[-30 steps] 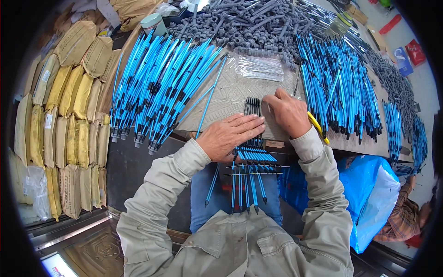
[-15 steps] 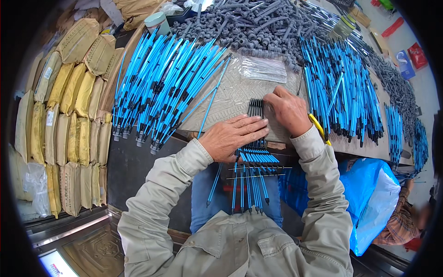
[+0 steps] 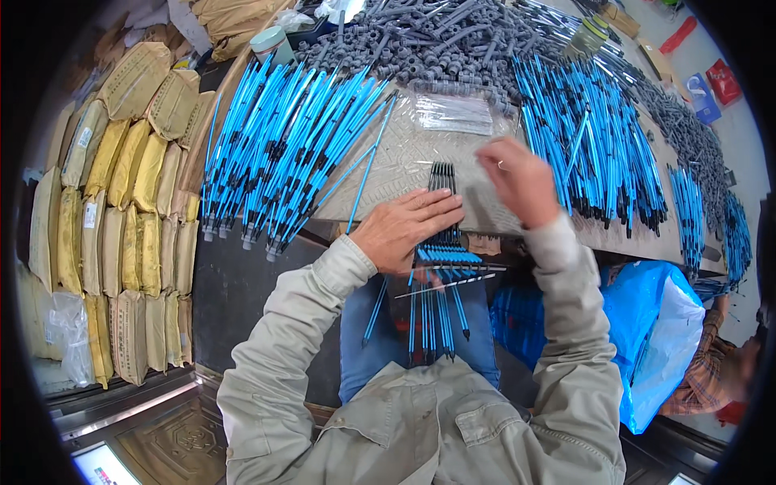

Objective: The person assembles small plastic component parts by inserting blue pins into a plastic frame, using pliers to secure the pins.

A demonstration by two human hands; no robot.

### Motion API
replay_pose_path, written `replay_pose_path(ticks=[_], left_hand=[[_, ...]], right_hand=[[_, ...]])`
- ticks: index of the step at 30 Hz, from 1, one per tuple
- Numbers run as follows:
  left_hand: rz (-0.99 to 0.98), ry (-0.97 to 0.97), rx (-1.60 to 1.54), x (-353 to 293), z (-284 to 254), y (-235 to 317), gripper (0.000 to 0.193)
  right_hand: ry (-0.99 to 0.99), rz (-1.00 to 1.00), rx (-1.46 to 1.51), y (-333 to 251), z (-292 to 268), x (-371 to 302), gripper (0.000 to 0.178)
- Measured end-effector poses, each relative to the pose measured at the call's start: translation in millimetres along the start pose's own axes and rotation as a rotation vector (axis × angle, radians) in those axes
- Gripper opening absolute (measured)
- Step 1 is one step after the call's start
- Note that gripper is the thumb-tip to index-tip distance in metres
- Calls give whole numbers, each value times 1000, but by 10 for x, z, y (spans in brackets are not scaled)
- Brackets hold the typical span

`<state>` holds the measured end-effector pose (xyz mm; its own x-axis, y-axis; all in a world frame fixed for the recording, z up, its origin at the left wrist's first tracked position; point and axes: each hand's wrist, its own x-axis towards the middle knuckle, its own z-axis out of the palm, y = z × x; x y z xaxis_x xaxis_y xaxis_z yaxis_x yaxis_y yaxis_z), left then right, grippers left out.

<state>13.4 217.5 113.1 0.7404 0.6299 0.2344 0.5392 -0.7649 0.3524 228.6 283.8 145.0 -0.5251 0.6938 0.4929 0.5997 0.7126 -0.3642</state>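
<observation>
My left hand [image 3: 408,230] lies across a fanned bundle of blue rods with black ends [image 3: 443,255], its fingers stretched over them and holding them at the table's edge. The rods' lower ends hang over my lap. Two thin metal pins [image 3: 477,278] cross the bundle below that hand. Dark tips [image 3: 442,176] stick out beyond my fingers, with a short thin pin [image 3: 423,162] beside them. To the right of these tips, my right hand [image 3: 524,179] is raised and blurred, fingers curled together. A small glint shows at its fingers, too small to name.
Piles of blue rods lie at left [image 3: 283,145] and right [image 3: 594,145]. Behind are a heap of grey plastic fittings [image 3: 412,44] and a clear packet of thin pins [image 3: 454,113]. Wrapped packages [image 3: 121,218] are stacked far left; a blue bag [image 3: 647,323] stands right.
My right hand has lifted off the bundle's tips and moved up and right. A short pin now shows beside the tips. My left hand stays on the rods.
</observation>
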Motion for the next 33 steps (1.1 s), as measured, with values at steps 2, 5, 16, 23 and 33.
replay_pose_path(ticks=[2,5,16,23,33], left_hand=[[13,18,-7,21,-27,-26,87],[17,29,-23,-57,-8,2,87],[62,243,81,-24,276,-90,84],[-34,168,-36,-96,186,2,76],[-81,185,-44,-66,235,-58,77]], right_hand=[[28,172,600,-443,-621,-33,10],[-279,-206,646,-974,-947,-209,15],[-65,-529,-511,-1380,-530,-458,29],[-90,-556,-654,-1393,-407,-467,16],[-121,-421,-556,-1192,-283,-431,18]])
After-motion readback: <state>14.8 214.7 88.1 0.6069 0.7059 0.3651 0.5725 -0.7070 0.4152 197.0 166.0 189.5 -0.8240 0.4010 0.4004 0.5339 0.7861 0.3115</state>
